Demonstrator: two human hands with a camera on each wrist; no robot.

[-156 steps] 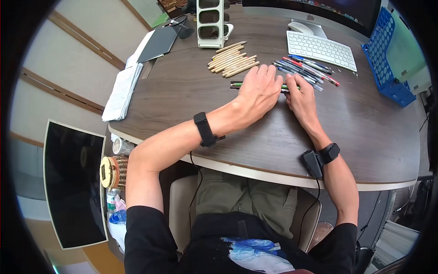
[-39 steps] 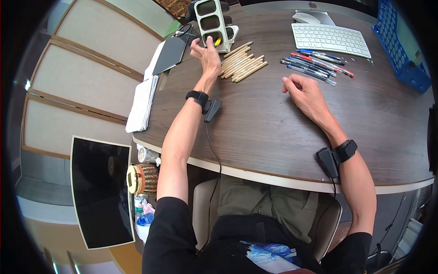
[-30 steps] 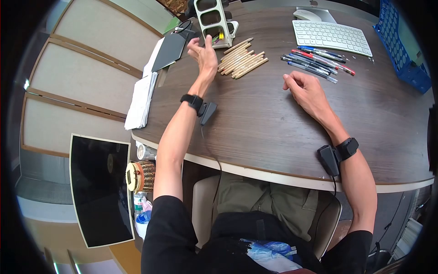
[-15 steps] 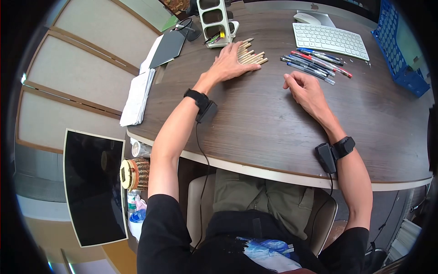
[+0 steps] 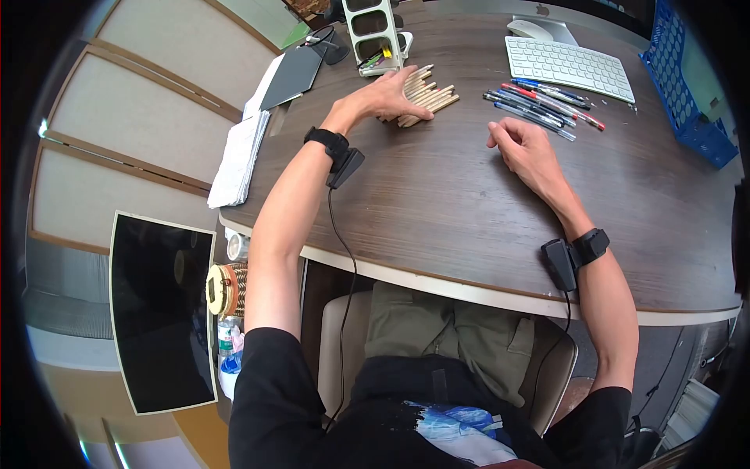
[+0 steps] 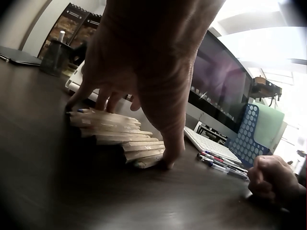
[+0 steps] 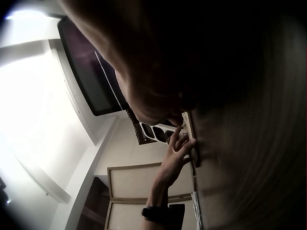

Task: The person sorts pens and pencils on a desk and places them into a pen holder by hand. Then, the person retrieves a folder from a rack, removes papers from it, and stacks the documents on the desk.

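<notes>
My left hand (image 5: pixel 384 95) spreads over the wooden pencils (image 5: pixel 434 98), its thumb touching one side of the pile and its fingers reaching the far side. The left wrist view shows the pencils (image 6: pixel 115 130) lying flat in a slanted row under the palm (image 6: pixel 144 62). A white holder (image 5: pixel 377 41) stands just beyond the fingers, with a yellow item and dark and green ones in its lowest compartment. My right hand (image 5: pixel 530 152) rests on the desk with fingers loosely curled, holding nothing, near the loose pens (image 5: pixel 539 105).
A white keyboard (image 5: pixel 570 66) and a mouse (image 5: pixel 530 30) are at the back, before the monitor. A blue perforated basket (image 5: pixel 680 94) stands at the right. Papers (image 5: pixel 238 160), a dark folder (image 5: pixel 293 76) and a black mesh cup (image 5: pixel 332 48) lie or stand on the left.
My left hand has gone from the holder down to the pencils and spread over them. The dark and green items earlier between both hands now show in the holder. My right hand stays near the pens.
</notes>
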